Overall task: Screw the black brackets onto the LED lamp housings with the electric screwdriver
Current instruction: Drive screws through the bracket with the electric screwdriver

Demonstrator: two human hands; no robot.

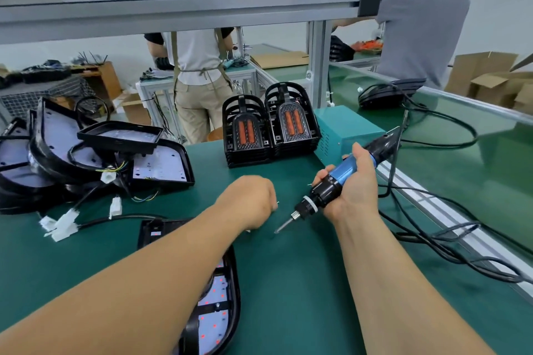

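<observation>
**Between screws, driver in hand**

Your right hand grips the electric screwdriver, bit angled at the mat. Your left hand curls round a screw, apparently. The lamp housing lies under your left forearm, fastening unfinished by my reading. Piled housings wait left. The cable loops by your right forearm.

Your body shows in the head view as two limbs only. Your left hand is bare, and your left forearm is uncovered from the wrist to the lower-left frame edge. Your right hand is likewise bare, and your right forearm is uncovered from the wrist to the bottom frame edge. Both forearms appear smooth and widen toward the camera. Fingernail detail is too small to tell.
</observation>
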